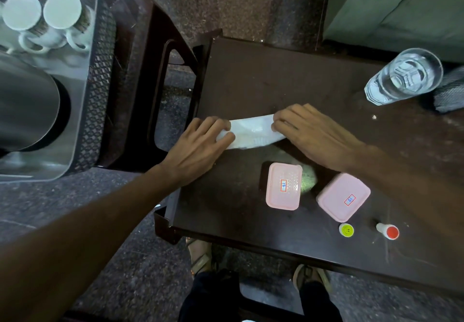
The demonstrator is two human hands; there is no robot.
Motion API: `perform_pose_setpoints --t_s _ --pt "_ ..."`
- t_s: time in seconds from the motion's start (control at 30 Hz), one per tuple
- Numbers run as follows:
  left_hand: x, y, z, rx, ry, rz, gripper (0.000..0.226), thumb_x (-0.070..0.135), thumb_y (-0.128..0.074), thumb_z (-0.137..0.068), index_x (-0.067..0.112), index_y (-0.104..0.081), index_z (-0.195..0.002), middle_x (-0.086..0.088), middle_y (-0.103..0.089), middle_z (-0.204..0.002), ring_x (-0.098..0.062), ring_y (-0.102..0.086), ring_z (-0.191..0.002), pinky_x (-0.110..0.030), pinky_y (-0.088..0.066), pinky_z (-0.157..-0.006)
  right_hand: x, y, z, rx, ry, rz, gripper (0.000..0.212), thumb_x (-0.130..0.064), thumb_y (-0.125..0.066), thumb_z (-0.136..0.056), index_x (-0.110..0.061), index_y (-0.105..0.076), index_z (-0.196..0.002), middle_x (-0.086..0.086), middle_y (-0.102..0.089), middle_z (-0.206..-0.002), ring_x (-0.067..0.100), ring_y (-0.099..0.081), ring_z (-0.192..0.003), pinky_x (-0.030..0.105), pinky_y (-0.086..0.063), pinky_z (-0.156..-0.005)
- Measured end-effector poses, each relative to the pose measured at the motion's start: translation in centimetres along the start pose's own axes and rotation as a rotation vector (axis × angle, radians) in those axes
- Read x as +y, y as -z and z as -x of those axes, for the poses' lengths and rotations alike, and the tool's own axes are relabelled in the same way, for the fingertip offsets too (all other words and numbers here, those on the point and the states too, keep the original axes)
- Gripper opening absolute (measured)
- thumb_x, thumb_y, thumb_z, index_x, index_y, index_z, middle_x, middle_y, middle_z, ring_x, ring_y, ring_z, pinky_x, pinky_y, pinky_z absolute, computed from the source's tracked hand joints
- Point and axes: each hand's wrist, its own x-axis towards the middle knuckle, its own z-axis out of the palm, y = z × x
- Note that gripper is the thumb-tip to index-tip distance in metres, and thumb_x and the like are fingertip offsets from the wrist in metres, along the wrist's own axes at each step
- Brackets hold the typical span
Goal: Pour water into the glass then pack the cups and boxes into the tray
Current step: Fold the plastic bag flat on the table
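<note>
A: What's cut off?
B: The jug (27, 110) and tray (85, 75), far left of the left hand (198, 146).
A: Writing?
B: "18" on both boxes (283, 186), below the right hand (313, 133).
A: Hands?
B: Both pinch the cloth (251, 133). Glass (404, 75) up right; cups (62, 10) in tray.

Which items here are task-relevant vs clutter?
Job:
- glass, already holds water
- two pink boxes, on the table
- two cups, upside down in the tray

Lying about:
- white cloth, under left hand and right hand
- smiley cap
- red-capped tube
- steel kettle
</note>
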Motion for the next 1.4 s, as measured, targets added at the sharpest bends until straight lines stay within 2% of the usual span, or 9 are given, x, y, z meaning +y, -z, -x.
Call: perform_pose_setpoints --t_s 0.23,0.37,0.5,0.63,0.77,0.9,1.17,1.3,1.4 --pt "0.7 -0.2 2.2 -0.002 0.027 0.125 0.033 0.029 -0.059 -0.109 0.005 -0.068 -0.13 -0.022 -0.045 -0.162 -0.037 -0.045 -0.15 -0.054 -0.046 -0.109 -0.4 0.3 1.3 0.081 0.012 -0.056 0.029 -0.01 -0.071 -0.097 -0.005 -0.073 -0.125 0.012 -0.071 -0.133 0.034 -0.066 -0.128 0.043 -0.056 -0.101" --pt "1.3 -1.1 2.4 0.018 -0.002 0.034 0.035 0.019 -0.05 -0.112 -0.001 -0.065 -0.136 -0.026 -0.04 -0.165 -0.037 -0.037 -0.157 -0.056 -0.038 -0.121 -0.4 0.0 2.2 0.037 0.044 0.053 0.042 -0.022 -0.042 -0.108 -0.009 -0.067 -0.14 0.006 -0.062 -0.149 0.026 -0.057 -0.141 0.039 -0.041 -0.118" --pt "2.4 -1.7 3.0 -0.002 0.037 -0.007 0.043 0.021 -0.043 -0.114 -0.005 -0.058 -0.144 -0.029 -0.034 -0.167 -0.038 -0.031 -0.159 -0.059 -0.033 -0.123 0.2 -0.6 3.2 -0.058 0.05 0.086 0.051 -0.016 -0.059 -0.106 -0.011 -0.049 -0.155 0.005 -0.044 -0.164 0.022 -0.041 -0.153 0.037 -0.026 -0.124" --pt "2.5 -1.8 3.4 -0.111 0.038 -0.063 0.054 0.032 -0.034 -0.115 -0.005 -0.044 -0.153 -0.029 -0.017 -0.173 -0.038 -0.017 -0.163 -0.061 -0.027 -0.125 0.1 0.2 3.1 -0.155 0.041 0.037 0.051 -0.025 -0.046 -0.111 -0.016 -0.04 -0.161 0.001 -0.035 -0.169 0.017 -0.032 -0.157 0.039 -0.031 -0.127" --pt "2.8 -1.7 2.9 -0.153 0.062 -0.087 0.054 0.037 -0.029 -0.114 -0.002 -0.044 -0.148 -0.032 -0.015 -0.172 -0.041 -0.017 -0.163 -0.066 -0.025 -0.123 0.1 1.8 1.4 0.017 0.008 -0.11 0.045 -0.027 -0.04 -0.112 -0.011 -0.053 -0.152 0.006 -0.048 -0.162 0.021 -0.041 -0.154 0.046 -0.035 -0.124" --pt "3.1 -1.8 2.5 -0.13 0.064 -0.127 0.062 0.041 -0.031 -0.114 0.001 -0.032 -0.161 -0.032 -0.021 -0.171 -0.044 -0.023 -0.16 -0.067 -0.029 -0.12 -1.0 1.7 -0.8 -0.036 0.057 -0.104 0.048 -0.026 -0.037 -0.113 -0.019 -0.042 -0.16 0.001 -0.035 -0.17 0.018 -0.029 -0.159 0.038 -0.025 -0.128" --pt "3.5 -1.7 3.4 -0.211 0.09 -0.088 0.074 0.05 -0.03 -0.111 0.012 -0.007 -0.17 -0.023 0.0 -0.176 -0.036 -0.002 -0.165 -0.066 -0.02 -0.124 0.5 -0.5 1.8 -0.198 -0.079 -0.244 0.069 -0.003 -0.048 -0.106 -0.03 -0.023 -0.164 -0.011 -0.022 -0.172 0.009 -0.018 -0.16 0.022 -0.009 -0.13" --pt "4.1 0.1 2.6 -0.218 0.178 -0.012 0.066 0.048 -0.028 -0.111 0.012 -0.029 -0.166 -0.019 -0.016 -0.176 -0.034 -0.014 -0.164 -0.062 -0.025 -0.124 0.0 1.0 0.6 -0.012 -0.144 -0.283 0.053 -0.008 -0.057 -0.104 -0.016 -0.049 -0.156 0.003 -0.048 -0.161 0.02 -0.044 -0.151 0.042 -0.034 -0.125" --pt "4.3 1.7 1.1 -0.032 0.426 0.239 0.056 0.039 -0.032 -0.111 0.012 -0.047 -0.157 -0.014 -0.034 -0.171 -0.028 -0.032 -0.16 -0.055 -0.03 -0.122 -0.4 2.4 -1.1 0.183 -0.371 -0.334 0.038 -0.027 -0.049 -0.106 -0.017 -0.063 -0.14 0.003 -0.067 -0.14 0.025 -0.062 -0.131 0.047 -0.045 -0.111"
